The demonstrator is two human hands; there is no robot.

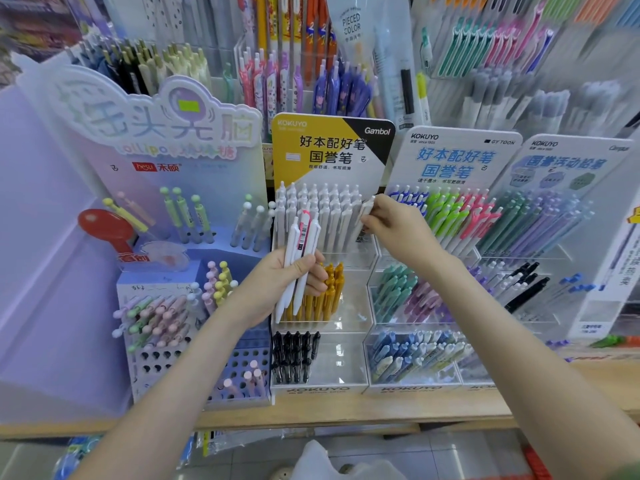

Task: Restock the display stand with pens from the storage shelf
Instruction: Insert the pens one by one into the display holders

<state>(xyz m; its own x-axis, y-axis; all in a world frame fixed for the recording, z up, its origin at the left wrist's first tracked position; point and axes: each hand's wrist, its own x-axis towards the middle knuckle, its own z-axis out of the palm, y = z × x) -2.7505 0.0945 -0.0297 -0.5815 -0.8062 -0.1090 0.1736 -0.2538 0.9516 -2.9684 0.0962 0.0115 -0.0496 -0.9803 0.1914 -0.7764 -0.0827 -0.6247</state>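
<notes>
A bundle of white pens (300,261) is held upright in the left hand (287,282), thumb across the front and fingers curled behind, just in front of the yellow-and-black display stand (332,140). The clicker ends are kept pointing up, apparently so that each pen can be drawn off and dropped in the same way round as the stock. One of the bundle carries a pink barcode label. A single white pen (367,206) is pinched between the thumb and fingertips of the right hand (398,226) at the right end of the far top row (318,209), where the white pens stand tilted back; whether its tip is already seated in the tier cannot be told. This row looks nearly full, so the step is judged to be the filling of its last gap. Nearer tiers hold yellow pens (329,292) and black pens (294,355), with clear space beside each. A lollipop-pen stand (156,133) sits to the left and a white-and-blue stand (450,157) of mixed colours to the right, all on a wooden tabletop (346,410).
</notes>
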